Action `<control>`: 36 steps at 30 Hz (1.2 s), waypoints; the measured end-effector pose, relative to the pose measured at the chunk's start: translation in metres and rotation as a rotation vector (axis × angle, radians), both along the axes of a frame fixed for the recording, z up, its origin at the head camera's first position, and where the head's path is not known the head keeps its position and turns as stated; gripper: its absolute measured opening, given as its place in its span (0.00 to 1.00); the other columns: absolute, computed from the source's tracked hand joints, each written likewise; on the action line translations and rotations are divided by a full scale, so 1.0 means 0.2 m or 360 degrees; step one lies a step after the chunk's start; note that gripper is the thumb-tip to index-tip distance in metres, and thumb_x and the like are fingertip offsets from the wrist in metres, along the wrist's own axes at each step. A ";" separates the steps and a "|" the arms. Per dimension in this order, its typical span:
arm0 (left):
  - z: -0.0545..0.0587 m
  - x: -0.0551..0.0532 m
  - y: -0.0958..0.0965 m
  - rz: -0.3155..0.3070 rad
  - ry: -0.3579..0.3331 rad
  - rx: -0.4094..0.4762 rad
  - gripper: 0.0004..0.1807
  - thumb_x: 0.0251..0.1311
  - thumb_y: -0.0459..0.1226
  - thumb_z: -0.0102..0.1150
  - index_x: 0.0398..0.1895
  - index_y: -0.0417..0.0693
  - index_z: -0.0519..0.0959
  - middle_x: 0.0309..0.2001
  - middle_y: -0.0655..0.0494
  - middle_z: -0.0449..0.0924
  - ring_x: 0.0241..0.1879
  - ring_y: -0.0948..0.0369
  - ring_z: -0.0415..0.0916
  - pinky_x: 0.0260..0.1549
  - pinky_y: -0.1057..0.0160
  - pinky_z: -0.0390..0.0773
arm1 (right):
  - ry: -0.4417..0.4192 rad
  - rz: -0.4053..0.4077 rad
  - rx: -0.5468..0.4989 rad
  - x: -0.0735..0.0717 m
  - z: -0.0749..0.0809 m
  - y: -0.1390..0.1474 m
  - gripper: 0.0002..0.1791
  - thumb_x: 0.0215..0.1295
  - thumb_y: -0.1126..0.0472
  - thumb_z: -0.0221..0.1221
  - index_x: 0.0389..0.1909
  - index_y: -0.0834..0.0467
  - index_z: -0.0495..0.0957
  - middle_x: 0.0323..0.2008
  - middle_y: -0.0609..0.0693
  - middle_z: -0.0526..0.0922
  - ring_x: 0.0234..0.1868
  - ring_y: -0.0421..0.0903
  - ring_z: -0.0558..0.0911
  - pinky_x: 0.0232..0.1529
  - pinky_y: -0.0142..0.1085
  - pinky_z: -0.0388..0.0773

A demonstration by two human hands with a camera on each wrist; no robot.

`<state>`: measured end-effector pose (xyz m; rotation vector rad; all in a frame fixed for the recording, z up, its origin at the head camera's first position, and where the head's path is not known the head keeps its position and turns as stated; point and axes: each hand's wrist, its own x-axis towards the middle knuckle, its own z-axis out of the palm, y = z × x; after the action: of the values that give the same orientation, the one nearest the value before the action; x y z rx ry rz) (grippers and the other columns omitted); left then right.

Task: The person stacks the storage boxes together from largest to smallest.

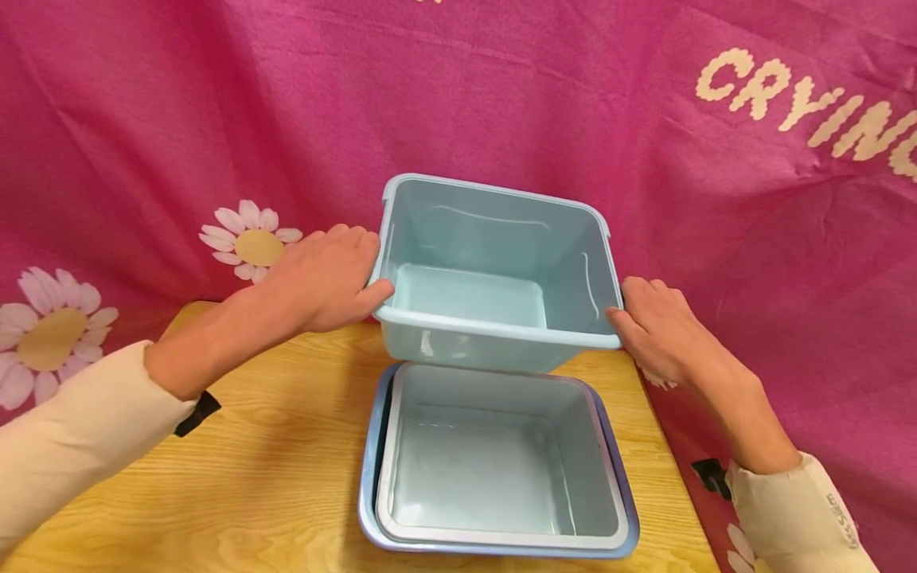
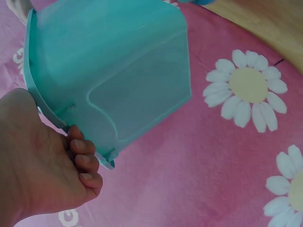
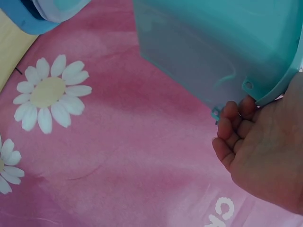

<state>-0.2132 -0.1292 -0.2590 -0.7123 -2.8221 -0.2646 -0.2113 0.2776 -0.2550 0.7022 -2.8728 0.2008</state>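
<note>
A light blue plastic bin hangs tilted above the back of the table, its empty inside facing me. My left hand grips its left rim, thumb over the edge. On the opposite side my right hand holds the right rim the same way. In the left wrist view, the left hand's fingers curl under the bin's rim. The right wrist view has the right hand's fingers bent beneath the rim near a small lug. Just in front, a grey-white bin sits nested inside a blue bin.
The nested bins stand on a wooden table, near its right edge. A pink cloth with daisies and pale lettering hangs behind and drops along the right side. Black straps show at both sleeve cuffs.
</note>
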 end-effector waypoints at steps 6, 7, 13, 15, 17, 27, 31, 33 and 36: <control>0.01 0.08 0.03 -0.0001 -0.0017 0.0026 0.15 0.59 0.46 0.50 0.31 0.42 0.69 0.26 0.51 0.68 0.28 0.53 0.69 0.27 0.55 0.70 | 0.0053 0.0017 0.0020 0.07 0.01 0.03 0.11 0.68 0.63 0.46 0.23 0.57 0.63 0.19 0.47 0.64 0.27 0.50 0.67 0.33 0.43 0.60; 0.01 0.09 0.04 -0.0002 -0.0019 0.0029 0.15 0.59 0.46 0.50 0.31 0.42 0.69 0.26 0.51 0.68 0.28 0.53 0.68 0.27 0.56 0.70 | 0.0064 0.0021 0.0022 0.09 0.01 0.04 0.11 0.67 0.63 0.47 0.23 0.56 0.63 0.19 0.47 0.64 0.26 0.50 0.67 0.33 0.43 0.60; 0.03 0.18 0.06 -0.0009 -0.0053 0.0051 0.14 0.59 0.45 0.50 0.30 0.43 0.68 0.26 0.51 0.67 0.27 0.54 0.68 0.26 0.57 0.68 | 0.0117 0.0031 0.0039 0.17 0.01 0.08 0.10 0.65 0.64 0.49 0.24 0.55 0.64 0.20 0.44 0.64 0.27 0.48 0.67 0.33 0.43 0.60; 0.03 0.20 0.07 -0.0010 -0.0054 0.0057 0.13 0.59 0.45 0.50 0.29 0.43 0.67 0.25 0.52 0.67 0.26 0.54 0.67 0.25 0.58 0.67 | 0.0131 0.0039 0.0047 0.20 0.01 0.09 0.09 0.65 0.64 0.50 0.25 0.55 0.64 0.21 0.44 0.64 0.28 0.48 0.67 0.33 0.43 0.60; 0.03 0.23 0.08 -0.0011 -0.0055 0.0079 0.12 0.58 0.44 0.50 0.27 0.44 0.66 0.24 0.52 0.67 0.25 0.54 0.67 0.25 0.58 0.66 | 0.0140 0.0044 0.0052 0.22 0.01 0.10 0.08 0.65 0.64 0.51 0.26 0.56 0.65 0.22 0.44 0.64 0.28 0.48 0.67 0.33 0.43 0.60; 0.02 0.31 0.12 -0.0032 0.0020 0.0059 0.13 0.57 0.45 0.52 0.30 0.44 0.67 0.26 0.53 0.66 0.27 0.56 0.67 0.27 0.58 0.69 | 0.0124 0.0073 0.0050 0.32 0.00 0.15 0.04 0.65 0.64 0.53 0.35 0.57 0.66 0.26 0.44 0.66 0.34 0.50 0.70 0.38 0.46 0.62; 0.02 0.35 0.13 -0.0052 0.0061 0.0063 0.13 0.56 0.45 0.53 0.29 0.45 0.67 0.24 0.53 0.65 0.27 0.56 0.67 0.26 0.59 0.68 | 0.0148 0.0087 0.0042 0.35 -0.01 0.16 0.05 0.64 0.65 0.54 0.33 0.56 0.66 0.25 0.43 0.65 0.35 0.50 0.70 0.39 0.46 0.62; 0.02 0.36 0.14 -0.0057 0.0078 0.0064 0.13 0.56 0.45 0.53 0.28 0.45 0.68 0.24 0.54 0.65 0.27 0.55 0.67 0.26 0.59 0.68 | 0.0168 0.0093 0.0050 0.37 -0.01 0.17 0.07 0.64 0.65 0.54 0.31 0.55 0.65 0.24 0.42 0.64 0.33 0.48 0.69 0.38 0.45 0.61; 0.02 0.39 0.14 -0.0063 0.0088 0.0056 0.12 0.56 0.45 0.53 0.29 0.46 0.67 0.24 0.56 0.65 0.27 0.55 0.67 0.25 0.59 0.67 | 0.0176 0.0088 0.0052 0.40 -0.02 0.18 0.07 0.63 0.65 0.55 0.31 0.54 0.65 0.24 0.41 0.63 0.33 0.47 0.68 0.37 0.45 0.61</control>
<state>-0.1354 -0.1009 -0.2556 -0.7563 -2.7463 -0.2960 -0.1323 0.3130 -0.2591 0.7745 -2.7595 0.1185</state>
